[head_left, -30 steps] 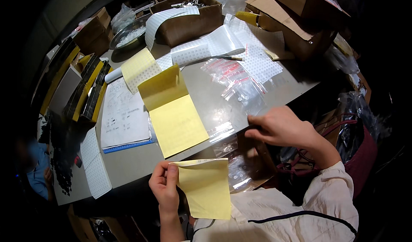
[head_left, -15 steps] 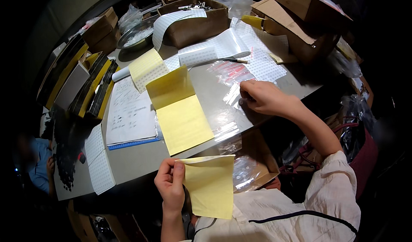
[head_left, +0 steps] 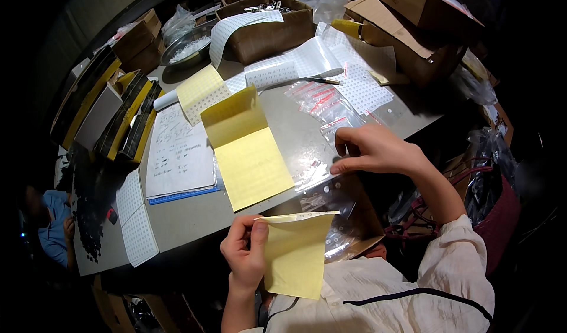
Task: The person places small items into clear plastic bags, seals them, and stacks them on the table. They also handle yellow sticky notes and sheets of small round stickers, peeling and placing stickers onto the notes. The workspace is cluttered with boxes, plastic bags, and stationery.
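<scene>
My left hand (head_left: 247, 249) pinches the upper corner of a yellow-backed sticker sheet (head_left: 297, 259), low in front of my body. Its top edge is folded over and shows a strip of small printed labels. Above the table's front edge is my right hand (head_left: 378, 148), thumb and forefinger apart with nothing visible between them. By its thumb lies a clump of small clear plastic bags (head_left: 311, 176) on the edge. Beyond it spread several red-striped zip bags (head_left: 321, 101). A second, creased yellow sheet (head_left: 254, 167) rests on the table.
A cardboard box (head_left: 367, 218) with clear bags sits below the edge. Handwritten papers (head_left: 179, 156) lie left, beside black-and-yellow boxes (head_left: 121, 117). At the back stand a metal bowl (head_left: 177, 55), a brown box (head_left: 269, 40) and label rolls (head_left: 319, 58). Another person (head_left: 54, 221) is far left.
My right hand has moved toward me and opened its fingers, uncovering more zip bags. My left hand has shifted slightly right with the sticker sheet, whose folded label strip shows more.
</scene>
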Tool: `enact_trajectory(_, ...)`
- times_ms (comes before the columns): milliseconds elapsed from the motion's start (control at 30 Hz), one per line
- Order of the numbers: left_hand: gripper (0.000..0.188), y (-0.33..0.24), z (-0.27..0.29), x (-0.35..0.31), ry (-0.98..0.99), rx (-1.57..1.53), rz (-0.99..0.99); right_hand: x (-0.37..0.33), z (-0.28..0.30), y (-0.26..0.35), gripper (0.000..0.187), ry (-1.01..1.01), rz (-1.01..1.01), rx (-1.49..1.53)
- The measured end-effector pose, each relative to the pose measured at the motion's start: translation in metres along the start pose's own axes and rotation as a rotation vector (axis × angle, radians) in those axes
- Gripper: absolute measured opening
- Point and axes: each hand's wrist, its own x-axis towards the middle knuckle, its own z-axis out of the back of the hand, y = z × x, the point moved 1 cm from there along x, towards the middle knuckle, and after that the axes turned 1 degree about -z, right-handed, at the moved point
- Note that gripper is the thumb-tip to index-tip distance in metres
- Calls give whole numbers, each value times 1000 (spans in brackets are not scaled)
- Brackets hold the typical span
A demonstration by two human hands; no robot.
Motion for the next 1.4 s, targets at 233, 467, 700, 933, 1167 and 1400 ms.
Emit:
enact_trajectory(233, 12, 0, -13, -1, 55, 114, -60, -25, -36, 40, 39, 104, 381, 334)
enact_trajectory(467, 11, -8, -23, -3, 95, -117, 105, -35, -55, 48, 25, 12, 315, 419)
enact_trajectory(700, 14, -8, -37, 4, 166, 4, 97, -41, -58, 50, 29, 1, 309, 477)
enact_trajectory(933, 8, -9, -42, 3, 147, 178, -176, -45, -57, 38, 31, -82, 338, 524)
enact_trajectory(1167, 10, -8, -50, 1, 113, 47, -75, -48, -62, 34, 25, -137, 359, 532)
enact_trajectory(1400, 9, -9, -61, 11, 169, 240, -133, -53, -65, 35, 21, -316, 429, 196)
